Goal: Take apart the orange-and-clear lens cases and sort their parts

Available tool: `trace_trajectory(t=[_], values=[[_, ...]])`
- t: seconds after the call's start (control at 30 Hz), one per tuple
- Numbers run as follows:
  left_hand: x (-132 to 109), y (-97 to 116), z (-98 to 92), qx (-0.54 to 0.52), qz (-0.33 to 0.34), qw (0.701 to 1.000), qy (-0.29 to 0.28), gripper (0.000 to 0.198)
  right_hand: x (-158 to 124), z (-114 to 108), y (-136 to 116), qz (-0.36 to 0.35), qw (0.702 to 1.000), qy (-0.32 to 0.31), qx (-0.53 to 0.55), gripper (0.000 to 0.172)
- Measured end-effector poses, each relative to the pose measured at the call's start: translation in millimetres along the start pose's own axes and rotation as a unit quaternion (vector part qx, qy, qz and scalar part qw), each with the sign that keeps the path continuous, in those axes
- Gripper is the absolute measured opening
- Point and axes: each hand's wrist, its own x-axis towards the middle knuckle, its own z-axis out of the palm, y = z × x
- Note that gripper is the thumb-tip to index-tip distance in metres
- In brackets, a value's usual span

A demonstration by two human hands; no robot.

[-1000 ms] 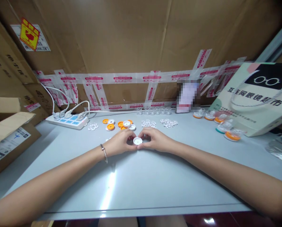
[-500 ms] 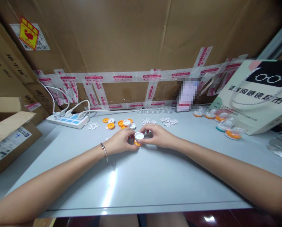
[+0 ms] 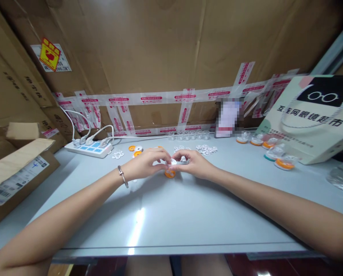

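Observation:
My left hand (image 3: pixel 148 163) and my right hand (image 3: pixel 194 164) meet over the middle of the table, fingertips pinching a small round white plastic cap (image 3: pixel 173 162) from both sides. Just below it an orange disc-shaped base (image 3: pixel 170 174) lies on the table, with pale small parts in it. Whether cap and base touch is hard to see. Behind my left hand are loose orange rings (image 3: pixel 137 154) and a white disc (image 3: pixel 138 148), partly hidden. Small white printed pieces (image 3: pixel 206 150) lie in a pile beyond my right hand.
Clear plastic cups (image 3: pixel 188 135) line the back. Several capped orange pieces (image 3: pixel 285 164) stand at right before a paper bag (image 3: pixel 309 119). A power strip (image 3: pixel 88 149) with plugs, small white discs (image 3: pixel 118 154) and an open cardboard box (image 3: pixel 22 176) are at left. A phone (image 3: pixel 228 118) leans behind.
The white cap has come up off the orange base, which now shows more fully below. My left hand has shifted its fingers higher onto the cap. The view has turned slightly.

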Motion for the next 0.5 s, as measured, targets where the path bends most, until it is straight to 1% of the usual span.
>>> trace_trajectory(t=[0.1, 0.2, 0.3, 0.37, 0.43, 0.5], values=[[1, -3, -11.4, 0.014, -0.001, 1.0, 0.005, 0.009, 1, 1, -3, 0.001, 0.999, 0.014, 0.029, 0.03], [0, -12, -29.8, 0.063, -0.025, 0.998, 0.017, 0.009, 3, -1, -4, 0.014, 0.998, 0.045, 0.051, 0.038], [-4, -25, -47.2, 0.117, -0.071, 0.989, 0.049, 0.012, 5, -6, -2, 0.039, 0.996, 0.075, 0.039, 0.033], [-6, -33, -53.1, 0.13, -0.095, 0.985, 0.055, 0.013, 5, -8, 0, 0.044, 0.995, 0.081, 0.027, 0.029], [-7, -37, -52.3, 0.109, -0.103, 0.989, 0.02, 0.014, 6, -8, 2, 0.038, 0.996, 0.08, 0.019, 0.025], [-7, -39, -44.8, 0.074, -0.096, 0.992, -0.025, 0.014, 6, -8, 4, 0.031, 0.996, 0.08, 0.013, 0.023]])
